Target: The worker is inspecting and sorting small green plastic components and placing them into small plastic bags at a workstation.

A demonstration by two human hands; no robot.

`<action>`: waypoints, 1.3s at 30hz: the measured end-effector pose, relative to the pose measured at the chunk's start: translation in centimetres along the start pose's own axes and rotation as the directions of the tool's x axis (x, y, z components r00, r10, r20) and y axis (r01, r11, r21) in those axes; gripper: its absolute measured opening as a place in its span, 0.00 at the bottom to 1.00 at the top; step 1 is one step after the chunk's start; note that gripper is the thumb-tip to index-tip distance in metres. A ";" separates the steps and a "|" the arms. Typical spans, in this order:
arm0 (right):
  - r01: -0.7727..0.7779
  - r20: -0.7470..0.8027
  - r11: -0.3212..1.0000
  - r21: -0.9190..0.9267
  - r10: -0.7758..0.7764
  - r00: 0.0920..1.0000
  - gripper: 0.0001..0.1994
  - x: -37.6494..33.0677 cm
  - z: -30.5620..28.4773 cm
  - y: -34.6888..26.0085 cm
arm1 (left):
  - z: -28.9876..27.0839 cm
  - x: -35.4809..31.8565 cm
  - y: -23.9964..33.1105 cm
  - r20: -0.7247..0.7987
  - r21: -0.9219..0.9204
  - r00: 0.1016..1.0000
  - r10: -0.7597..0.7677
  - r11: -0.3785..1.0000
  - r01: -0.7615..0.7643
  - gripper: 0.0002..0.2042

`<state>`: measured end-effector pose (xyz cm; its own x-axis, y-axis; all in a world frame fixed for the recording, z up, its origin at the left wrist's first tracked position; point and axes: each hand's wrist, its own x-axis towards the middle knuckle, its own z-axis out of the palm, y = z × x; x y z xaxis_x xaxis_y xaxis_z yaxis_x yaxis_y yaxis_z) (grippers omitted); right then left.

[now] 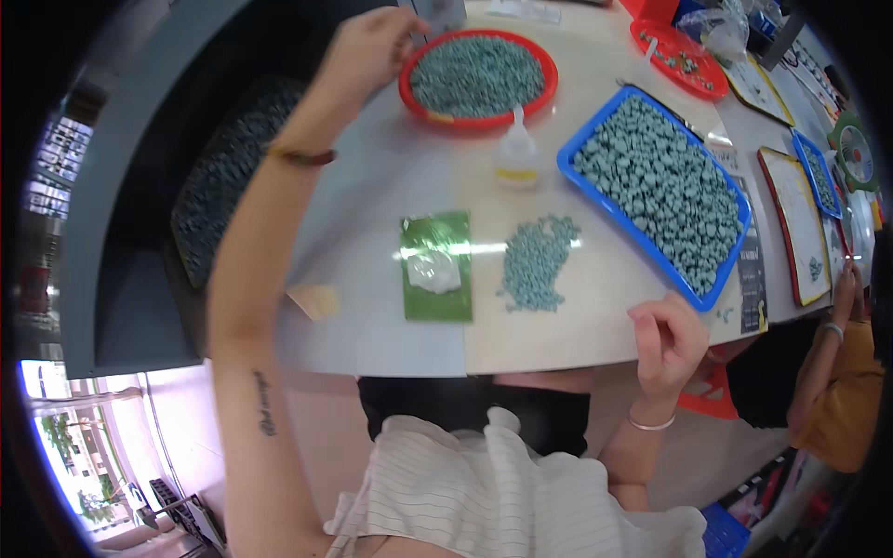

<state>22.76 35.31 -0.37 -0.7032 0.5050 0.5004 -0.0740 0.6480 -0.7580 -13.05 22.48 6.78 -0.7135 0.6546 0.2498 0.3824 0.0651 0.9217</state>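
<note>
My left hand (pixel 370 51) is stretched far forward, beside the left rim of a round red tray (pixel 406 99) heaped with small grey-green stone-like pieces (pixel 477 76). Its bent fingers are smeared, so what they hold, if anything, does not show. My right hand (pixel 672 339) is loosely curled at the table's front edge, below a blue tray (pixel 595 216) of larger grey-green pieces (pixel 656 177); I see nothing in it. Between my arms lie a loose patch of small pieces (pixel 539 265) and a green sheet (pixel 437 307) with a clear, shiny lump (pixel 434 271) on it.
A white squeeze bottle (pixel 517 158) stands by the red tray. A tan scrap (pixel 316 301) lies near my left forearm. Left is a dark grey box-like hollow (pixel 223 177) with dark pieces. At right, another person's hand (pixel 846 279) is near a white-lined tray (pixel 798 223).
</note>
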 end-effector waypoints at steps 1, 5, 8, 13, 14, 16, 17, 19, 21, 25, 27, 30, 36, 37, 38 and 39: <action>-0.005 0.000 0.999 0.032 0.005 1.000 0.01 0.0 -0.2 0.1 | 0.1 -3.6 3.4 0.118 -0.339 0.980 -0.160 0.921 0.191 0.11; -0.030 0.094 0.989 -0.143 0.044 0.995 0.04 0.1 0.9 -0.3 | -1.6 -17.7 4.8 0.384 -0.858 0.911 -0.150 0.307 0.412 0.16; 0.139 0.258 0.950 -0.280 -0.065 0.964 0.08 0.9 2.6 -2.0 | -1.1 -27.5 4.6 0.358 -0.930 0.821 -0.445 -0.249 0.270 0.14; 0.183 0.313 0.924 -0.335 -0.074 0.947 0.07 0.8 4.1 -2.9 | 2.9 -29.5 4.5 0.233 -0.901 0.702 -0.673 -0.421 -0.105 0.09; 0.192 0.285 0.909 -0.370 -0.085 0.955 0.07 0.7 4.3 -2.8 | 3.7 -29.3 4.3 0.279 -0.855 0.716 -0.640 -0.505 -0.118 0.08; 0.201 0.287 0.892 -0.405 -0.085 0.954 0.07 0.4 4.5 -2.8 | 5.1 -30.1 2.7 0.331 -0.779 0.835 -0.440 -0.627 -0.021 0.09; 0.213 0.276 0.877 -0.431 -0.096 0.956 0.07 0.3 4.6 -2.7 | 5.8 -30.2 1.7 0.367 -0.786 0.891 -0.267 -0.601 0.144 0.08; 0.284 0.311 0.841 -0.460 -0.147 0.939 0.07 0.5 4.6 -2.5 | 6.7 -30.1 1.7 0.453 -0.833 0.863 -0.222 -0.450 0.322 0.09; 0.338 0.301 0.806 -0.486 -0.208 0.930 0.07 0.5 4.9 -2.5 | 6.8 -29.7 2.0 0.504 -0.862 0.841 -0.194 -0.053 0.504 0.11; 0.329 0.271 0.826 -0.458 -0.223 0.936 0.07 0.1 5.1 -2.6 | 6.8 -28.9 2.3 0.538 -0.834 0.811 -0.229 -0.002 0.552 0.13; 0.268 0.102 0.891 -0.367 -0.247 0.964 0.08 -0.5 5.1 -4.2 | 6.8 -29.5 2.1 0.513 -0.827 0.818 -0.260 0.104 0.552 0.12; 0.362 0.206 0.920 -0.149 -0.329 0.922 0.06 -1.4 5.5 -7.9 | 7.1 -29.6 2.3 0.403 -0.763 0.882 -0.245 0.443 0.471 0.12; 0.470 0.363 0.880 -0.068 -0.417 0.833 0.05 -2.7 7.6 -9.0 | 7.1 -29.6 1.3 0.154 -0.470 0.988 -0.020 0.878 0.091 0.05; 0.467 0.366 0.882 -0.066 -0.414 0.833 0.05 -2.7 7.7 -9.1 | 7.1 -29.6 1.4 0.132 -0.425 0.991 -0.027 0.901 0.081 0.04; 0.457 0.370 0.887 -0.058 -0.406 0.836 0.05 -2.7 7.7 -9.0 | 7.1 -29.5 1.4 0.108 -0.379 0.994 -0.032 0.923 0.071 0.03; 0.446 0.372 0.893 -0.050 -0.398 0.839 0.05 -2.7 7.7 -9.0 | 7.0 -29.5 1.4 0.108 -0.380 0.993 -0.038 0.922 0.077 0.03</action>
<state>19.86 23.70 1.88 -0.8235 -0.0466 0.5654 -0.3443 0.8331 -0.4329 12.66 8.57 -1.41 -0.6603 0.7289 0.1811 0.0746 -0.1763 0.9815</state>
